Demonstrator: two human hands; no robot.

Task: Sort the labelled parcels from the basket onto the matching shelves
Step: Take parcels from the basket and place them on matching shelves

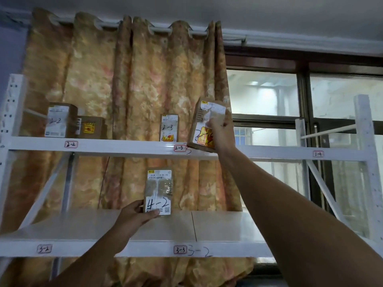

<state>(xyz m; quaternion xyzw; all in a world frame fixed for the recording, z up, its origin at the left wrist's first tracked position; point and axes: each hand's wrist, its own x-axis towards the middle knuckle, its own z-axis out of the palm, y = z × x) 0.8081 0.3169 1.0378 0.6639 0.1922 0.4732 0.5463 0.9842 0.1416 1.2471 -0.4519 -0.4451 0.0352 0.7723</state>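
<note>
Far behind the fingers of both hands, a big orange flowery curtain, with a window off to the right. In front of these, a white metal rack with an upper shelf and a lower shelf. Up high, the right hand, fingers curled tight round the right side of a tilted brown parcel. Low corner of it over the front edge of the upper shelf; cannot tell if touching. A written number starting with 2 on it, the rest hidden under the fingers. Lower down, the left hand, thumb pressed on the front of a 4-2 parcel, other fingers curled behind its left edge. Held upright above the lower shelf. Just left of the right fingers, a 2-3 parcel standing on the upper shelf. Far left of them, a 2-2 parcel with a brown box just beside it. Down left of the right fingers, a small 2-3 tag; below the left fingers, a 3-3 tag.
</note>
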